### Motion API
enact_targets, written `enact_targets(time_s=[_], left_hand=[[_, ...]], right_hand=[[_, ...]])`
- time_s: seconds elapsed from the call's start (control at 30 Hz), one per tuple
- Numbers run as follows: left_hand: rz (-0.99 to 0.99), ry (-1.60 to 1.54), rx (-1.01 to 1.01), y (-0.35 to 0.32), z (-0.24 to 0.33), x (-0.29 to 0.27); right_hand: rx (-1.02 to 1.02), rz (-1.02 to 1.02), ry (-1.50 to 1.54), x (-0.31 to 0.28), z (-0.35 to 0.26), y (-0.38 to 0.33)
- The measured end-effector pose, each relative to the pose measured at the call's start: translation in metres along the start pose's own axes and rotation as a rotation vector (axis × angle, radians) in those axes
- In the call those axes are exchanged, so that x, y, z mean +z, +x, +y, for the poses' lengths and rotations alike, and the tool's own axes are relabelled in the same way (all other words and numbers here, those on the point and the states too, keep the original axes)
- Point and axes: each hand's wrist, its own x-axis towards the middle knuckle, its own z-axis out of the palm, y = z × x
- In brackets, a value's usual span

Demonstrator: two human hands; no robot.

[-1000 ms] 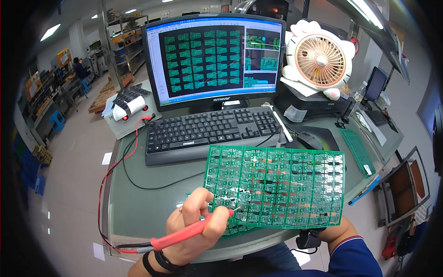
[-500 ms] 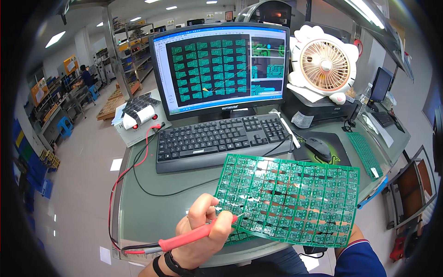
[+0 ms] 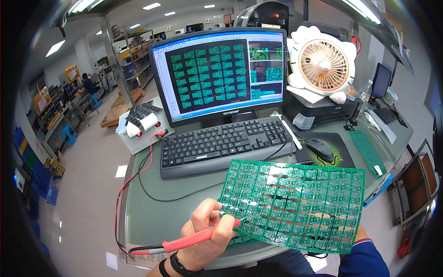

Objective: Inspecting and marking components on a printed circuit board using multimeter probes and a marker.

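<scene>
My left hand (image 3: 207,234) is closed around a red test probe (image 3: 196,237). Its thin tip is at the lower left part of a green circuit board panel (image 3: 295,207); I cannot tell whether it touches. Red and black leads run back from this hand, and a black probe is not clearly visible. My right hand (image 3: 361,233) holds the panel tilted above the desk from its right edge. The panel hides most of those fingers. Under its lower left corner, part of another green panel (image 3: 241,240) shows.
A monitor (image 3: 221,74) with a board layout stands behind a black keyboard (image 3: 226,142). The leads reach a box (image 3: 143,138) at the left. A mouse (image 3: 320,150), another board panel (image 3: 368,152) and a fan (image 3: 324,67) on a printer (image 3: 318,111) are at the right.
The view has shifted slightly, and the panel and both hands appear a little lower and further right. The probe remains in my left hand. The yellow pointer mark on the monitor is gone.
</scene>
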Motion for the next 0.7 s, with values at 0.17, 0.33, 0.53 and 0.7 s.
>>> enact_targets(time_s=[0.17, 0.33, 0.53, 0.7], left_hand=[[-0.001, -0.023, -0.008, 0.001, 0.002, -0.002], [0.019, -0.058, -0.012, 0.002, 0.002, -0.001], [0.049, -0.084, -0.049, -0.001, 0.002, -0.004], [0.050, -0.107, -0.045, 0.002, 0.004, -0.007]], right_hand=[[-0.005, -0.012, -0.004, 0.005, -0.003, 0.002], [-0.018, -0.030, -0.014, 0.011, -0.010, 0.004], [-0.015, -0.047, -0.035, 0.022, -0.014, 0.006], [-0.014, -0.054, -0.040, 0.027, -0.018, 0.006]])
